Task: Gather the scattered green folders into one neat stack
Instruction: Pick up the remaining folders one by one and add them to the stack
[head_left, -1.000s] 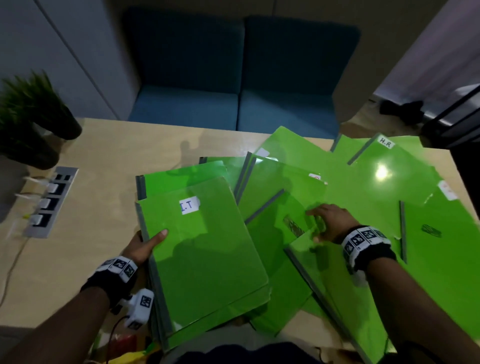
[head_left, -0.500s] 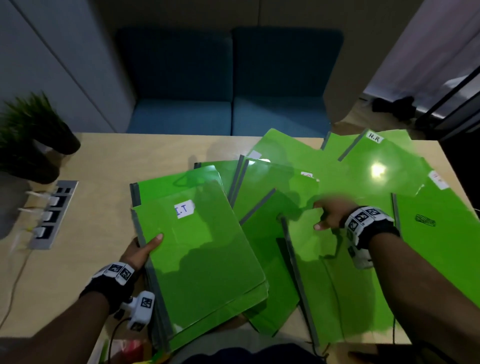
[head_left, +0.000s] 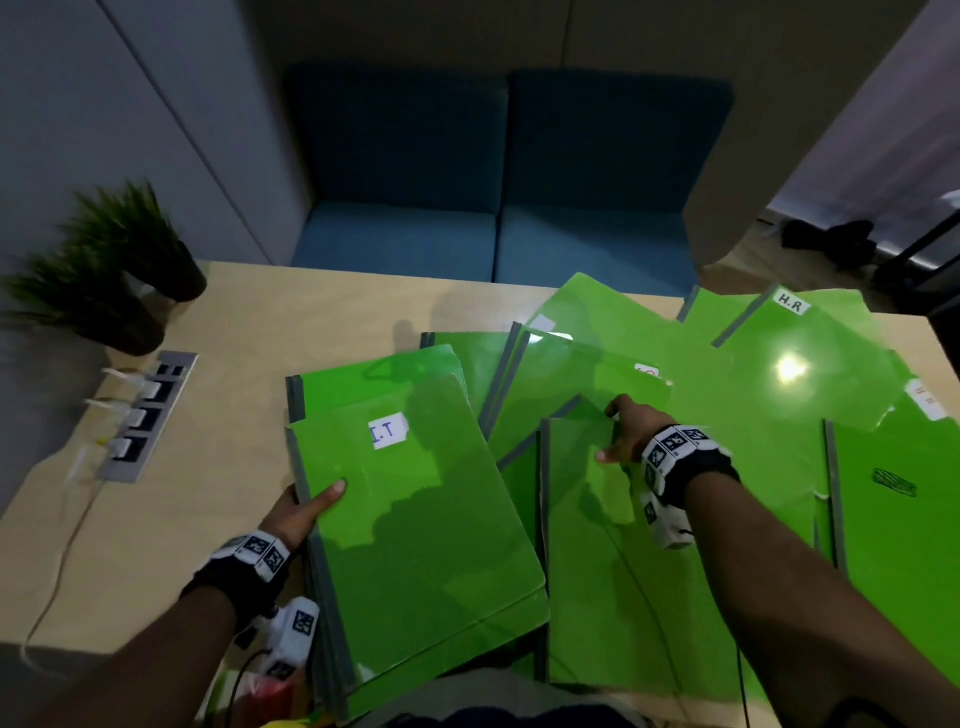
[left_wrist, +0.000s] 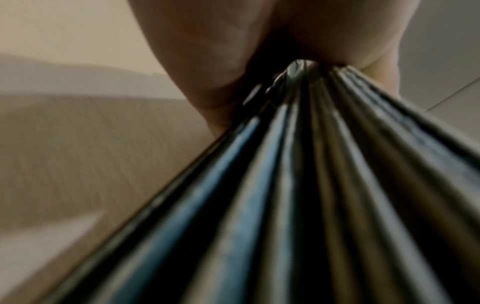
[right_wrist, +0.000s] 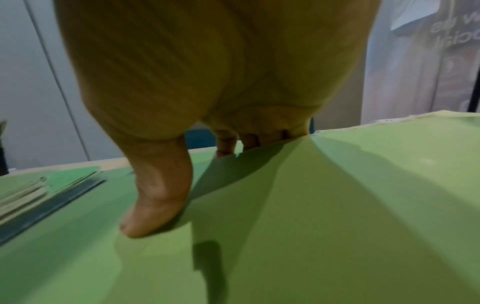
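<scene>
A stack of green folders (head_left: 415, 530) topped by one labelled "I.T" lies at the table's near edge. My left hand (head_left: 306, 506) grips its grey spine side, thumb on top; the left wrist view shows the layered spines (left_wrist: 298, 185) wedged into the palm. My right hand (head_left: 621, 431) pinches the top edge of a single green folder (head_left: 618, 582) lying just right of the stack, thumb (right_wrist: 155, 201) on its cover, fingers (right_wrist: 228, 144) curled over the edge. More green folders (head_left: 779, 374) fan out over the table's right half, one marked "H.R".
A wooden table (head_left: 218, 467) holds a grey power socket strip (head_left: 145, 415) with white plugs at the left. Two potted plants (head_left: 109, 265) stand at the far left corner. A blue sofa (head_left: 493, 208) sits beyond the table.
My right hand has drawn one folder out of the fan and swung it leftward, upright beside the held stack. The left hand has kept its grip on the stack.
</scene>
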